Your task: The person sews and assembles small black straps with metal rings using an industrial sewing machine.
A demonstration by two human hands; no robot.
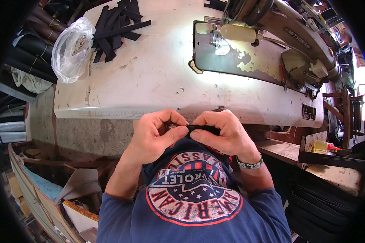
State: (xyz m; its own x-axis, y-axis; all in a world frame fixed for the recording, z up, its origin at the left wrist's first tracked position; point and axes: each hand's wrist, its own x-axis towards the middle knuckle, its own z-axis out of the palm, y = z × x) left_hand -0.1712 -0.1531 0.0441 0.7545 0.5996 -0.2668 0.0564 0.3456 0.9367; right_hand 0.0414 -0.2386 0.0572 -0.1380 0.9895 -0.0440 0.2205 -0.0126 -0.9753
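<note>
— Quantities at the station?
— Two hands are counted, left hand [152, 133] and right hand [229, 135], with one black piece [209, 128], one sewing machine [286, 30], one plastic bag [73, 52] and one red-tipped bottle [321, 146]. Black strips [115, 31] are piled on the white table [138, 81]; owing to overlap, no exact number can be given.
— Which containers are filled?
— Something brownish is seen through the clear bag, too indistinct to be identified. Yellowish contents are held in the bottle.
— How are the fingers set?
— The black piece is clamped between right thumb and forefinger; its left end is pinched by the left thumb and forefinger, closed together. It is held just before the table's near edge, well apart from the strips.
</note>
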